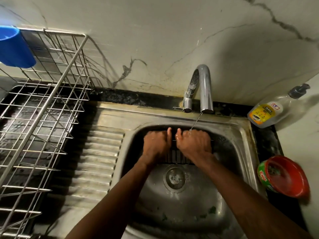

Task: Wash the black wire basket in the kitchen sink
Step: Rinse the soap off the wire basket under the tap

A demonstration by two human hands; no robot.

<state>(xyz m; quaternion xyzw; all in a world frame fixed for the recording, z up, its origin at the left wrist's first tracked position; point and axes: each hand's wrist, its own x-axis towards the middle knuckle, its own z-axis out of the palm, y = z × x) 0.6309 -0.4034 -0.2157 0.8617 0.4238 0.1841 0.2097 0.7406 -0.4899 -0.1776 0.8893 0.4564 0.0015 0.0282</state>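
Black wire basket sits in the far half of the sink, against the back wall of the basin and beyond the drain; only a short run of its dark wires shows between the two wrists. A pale marble-veined wall fills the upper frame. Left of the basin, a large steel wire dish rack stands over a dark tray, and the sink's ribbed draining board lies between rack and basin. A dark desk runs behind the sink along the wall. Both grips are bare hands side by side on the basket: the left grip and the right grip each have fingers curled over its far top edge, holding it, thumbs stretched toward one another and nearly touching. A chrome faucet arches over them, and its thin water stream lands on the right grip. At the right sit a red-rimmed tub and, farther back, a tilted pump bottle. A blue cup hangs on the rack's upper left corner.
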